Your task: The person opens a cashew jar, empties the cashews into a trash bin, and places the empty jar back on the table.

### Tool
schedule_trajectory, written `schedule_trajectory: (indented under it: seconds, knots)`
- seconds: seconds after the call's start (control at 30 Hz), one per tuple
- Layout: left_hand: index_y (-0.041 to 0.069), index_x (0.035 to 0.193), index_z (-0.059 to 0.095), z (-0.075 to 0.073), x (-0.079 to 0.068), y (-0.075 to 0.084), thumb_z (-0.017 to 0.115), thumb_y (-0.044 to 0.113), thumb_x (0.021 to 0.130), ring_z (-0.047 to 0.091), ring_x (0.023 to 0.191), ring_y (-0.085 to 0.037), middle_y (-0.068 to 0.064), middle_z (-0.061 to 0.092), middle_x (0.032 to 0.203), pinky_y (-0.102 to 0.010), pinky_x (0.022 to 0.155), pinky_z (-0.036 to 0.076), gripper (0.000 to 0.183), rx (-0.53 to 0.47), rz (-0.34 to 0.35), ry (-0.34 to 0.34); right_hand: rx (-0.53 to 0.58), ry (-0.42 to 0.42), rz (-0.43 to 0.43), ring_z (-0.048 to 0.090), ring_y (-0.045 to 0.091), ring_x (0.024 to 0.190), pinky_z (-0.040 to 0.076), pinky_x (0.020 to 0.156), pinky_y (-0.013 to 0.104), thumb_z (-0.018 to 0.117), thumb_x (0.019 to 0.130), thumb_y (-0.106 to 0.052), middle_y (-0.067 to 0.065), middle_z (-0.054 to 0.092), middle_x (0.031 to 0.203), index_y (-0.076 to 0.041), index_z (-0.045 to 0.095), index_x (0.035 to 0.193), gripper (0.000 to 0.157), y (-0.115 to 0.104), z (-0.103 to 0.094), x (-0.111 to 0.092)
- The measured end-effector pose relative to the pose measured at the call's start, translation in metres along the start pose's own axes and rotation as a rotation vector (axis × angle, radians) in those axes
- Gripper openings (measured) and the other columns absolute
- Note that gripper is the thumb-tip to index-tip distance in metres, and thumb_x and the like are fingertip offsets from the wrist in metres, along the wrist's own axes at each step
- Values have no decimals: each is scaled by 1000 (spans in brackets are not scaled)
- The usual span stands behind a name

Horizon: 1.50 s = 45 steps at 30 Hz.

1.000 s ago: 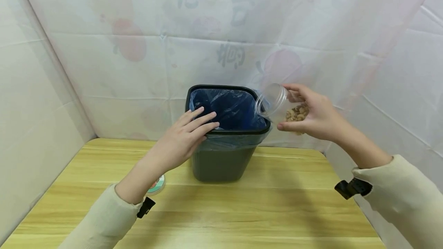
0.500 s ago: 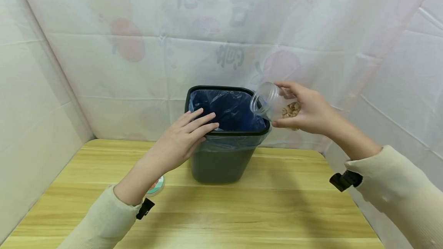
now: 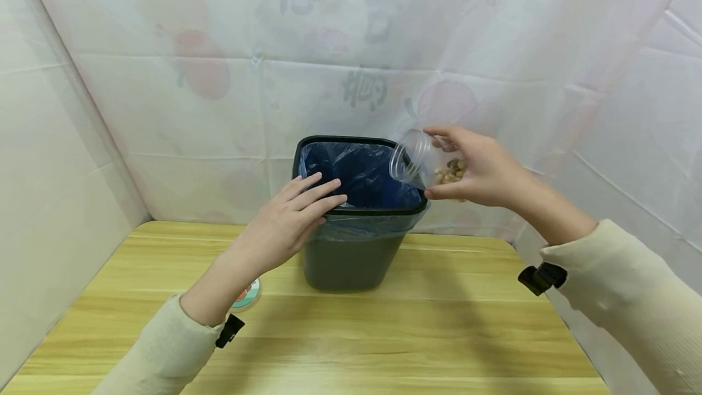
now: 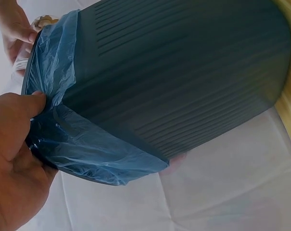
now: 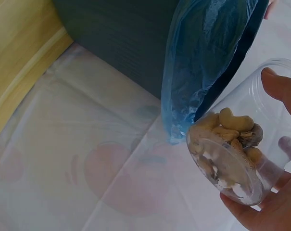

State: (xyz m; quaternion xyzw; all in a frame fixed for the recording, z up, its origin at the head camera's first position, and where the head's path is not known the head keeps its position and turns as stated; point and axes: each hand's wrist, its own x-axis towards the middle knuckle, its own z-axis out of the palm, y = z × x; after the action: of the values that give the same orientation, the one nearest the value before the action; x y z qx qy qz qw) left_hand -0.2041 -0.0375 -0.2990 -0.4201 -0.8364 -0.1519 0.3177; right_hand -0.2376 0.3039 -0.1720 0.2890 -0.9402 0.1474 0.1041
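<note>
A dark grey trash can [image 3: 348, 264] stands upright on the table, lined with a blue plastic bag [image 3: 364, 172] folded over its black rim. My left hand [image 3: 282, 224] holds the rim at the near left; in the left wrist view its thumb [image 4: 37, 102] presses the bag outside while the fingers reach over the edge. In my right hand [image 3: 488, 169] is a clear plastic jar [image 3: 414, 157], tilted with its open mouth over the can's right side. Cashews and other nuts [image 5: 234, 125] lie toward the jar's bottom, as the right wrist view shows.
A round lid [image 3: 249, 295] with a green and red print lies on the wooden table [image 3: 356, 334], partly hidden by the left forearm. White printed cloth [image 3: 219, 120] hangs close behind the can and at both sides.
My right hand has moved left with the jar, bringing its mouth from the can's right edge to over the opening. The left hand stays on the rim.
</note>
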Motion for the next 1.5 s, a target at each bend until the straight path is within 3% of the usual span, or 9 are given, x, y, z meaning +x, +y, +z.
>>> schedule_trajectory:
  seconds: [0.9,1.13,1.5]
  knots:
    - [19,149,48,2,2,1,60,17,101,33,148,-27,-2,41,157,-54,117,30,50,13,-2,-12,-193,-89,1,50,34,132,44,99,61,87,75,-40,11,51,147,-25,32,156,99,-8,-7,21]
    - [20,150,47,2,3,3,60,16,101,33,147,-27,-2,41,157,-51,120,26,51,10,-9,-17,-247,-119,22,48,34,132,46,94,61,86,76,-41,10,48,149,-29,30,157,99,-11,-6,23]
    - [18,149,49,4,4,4,62,16,100,36,146,-28,-3,45,155,-54,117,30,51,14,2,4,-286,-116,-6,52,35,127,50,88,58,86,76,-39,9,46,151,-29,33,155,96,-9,-3,25]
